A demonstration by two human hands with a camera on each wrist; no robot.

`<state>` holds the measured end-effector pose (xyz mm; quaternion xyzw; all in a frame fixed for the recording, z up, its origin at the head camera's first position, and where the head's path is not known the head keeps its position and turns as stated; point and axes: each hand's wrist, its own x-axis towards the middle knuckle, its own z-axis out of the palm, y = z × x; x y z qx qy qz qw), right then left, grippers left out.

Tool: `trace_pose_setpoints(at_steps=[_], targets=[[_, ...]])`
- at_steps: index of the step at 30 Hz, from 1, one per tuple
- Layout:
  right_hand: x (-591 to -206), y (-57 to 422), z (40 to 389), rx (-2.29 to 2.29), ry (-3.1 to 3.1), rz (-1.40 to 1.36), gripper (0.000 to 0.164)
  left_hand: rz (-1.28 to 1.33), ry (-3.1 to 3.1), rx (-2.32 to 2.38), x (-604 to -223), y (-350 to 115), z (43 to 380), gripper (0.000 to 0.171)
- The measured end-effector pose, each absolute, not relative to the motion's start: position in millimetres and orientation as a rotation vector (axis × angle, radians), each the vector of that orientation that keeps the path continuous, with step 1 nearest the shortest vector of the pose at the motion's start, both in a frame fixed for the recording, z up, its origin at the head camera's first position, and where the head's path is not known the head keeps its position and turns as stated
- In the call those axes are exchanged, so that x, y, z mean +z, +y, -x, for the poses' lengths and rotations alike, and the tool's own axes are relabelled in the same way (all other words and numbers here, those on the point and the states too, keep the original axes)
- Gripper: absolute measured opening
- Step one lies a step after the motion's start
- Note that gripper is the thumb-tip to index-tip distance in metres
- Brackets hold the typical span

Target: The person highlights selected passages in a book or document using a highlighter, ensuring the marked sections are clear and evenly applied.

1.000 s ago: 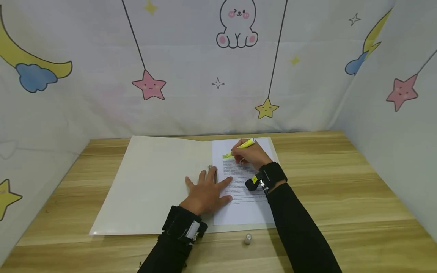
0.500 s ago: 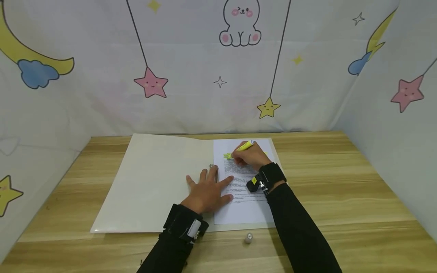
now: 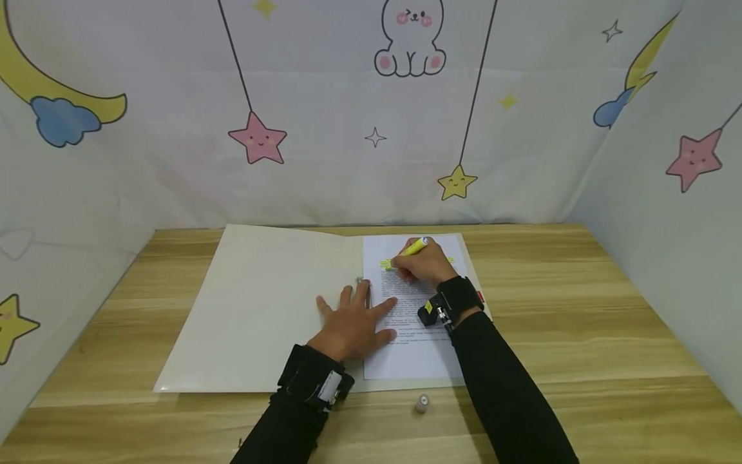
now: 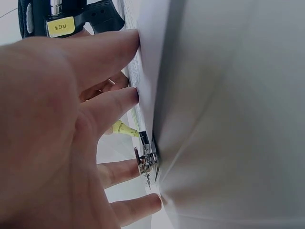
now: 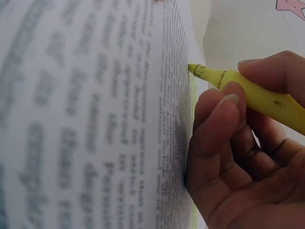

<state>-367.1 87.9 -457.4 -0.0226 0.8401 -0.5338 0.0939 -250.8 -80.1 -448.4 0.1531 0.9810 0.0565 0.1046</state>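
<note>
My right hand pinches a yellow highlighter between thumb and fingers, its tip at the left end of a text line near the top of a printed sheet. Yellow marks cover the top lines, partly hidden behind the hand. The sheet lies on the right side of an opened white folder. My left hand rests with spread, straight fingers across the folder's middle, thumb and index finger on the sheet's left edge. Near its fingertips sits a metal clip in the folder's fold.
A small grey cap stands on the wooden table in front of the folder. A white cloth backdrop printed with stars, moons and an animal encloses the table at the back and sides.
The highlighter tip has dropped slightly to a lower line at the left margin, and yellow marks now show right of the hand too. The left hand stays in place on the sheet.
</note>
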Motion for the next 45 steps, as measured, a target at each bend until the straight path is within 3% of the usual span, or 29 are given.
trace_pose_setpoints(at_steps=[45], targets=[[-453, 97, 368, -1.433, 2.591, -0.064, 0.016, -0.436, 2.888, 0.170, -450, -77, 253, 0.061]])
